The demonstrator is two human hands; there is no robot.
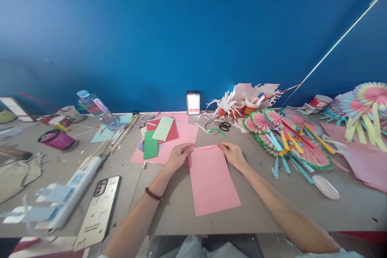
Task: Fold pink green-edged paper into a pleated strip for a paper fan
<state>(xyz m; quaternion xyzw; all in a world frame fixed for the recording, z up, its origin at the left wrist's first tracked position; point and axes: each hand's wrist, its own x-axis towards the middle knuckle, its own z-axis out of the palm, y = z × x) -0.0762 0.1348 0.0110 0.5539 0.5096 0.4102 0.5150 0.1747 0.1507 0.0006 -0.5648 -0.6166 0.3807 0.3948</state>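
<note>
A pink sheet of paper (214,181) lies in front of me on the grey table, with a narrow fold along its far edge. My left hand (180,156) pinches the far left corner of that fold between thumb and fingers. At the far right corner, my right hand (232,154) grips the same folded strip. Beyond the sheet, to the left, larger pink paper (190,135) lies under green (150,145), pale green (163,128) and red (173,132) pieces. Black-handled scissors (224,126) and a roll of clear tape (211,127) rest past my right hand.
Pleated paper fans (314,151) with coloured strips pile up at right, near a white mouse-shaped object (325,187). On the left are a phone (98,211), a power strip (74,193) and a tilted water bottle (98,109). Another phone (193,103) leans against the blue wall.
</note>
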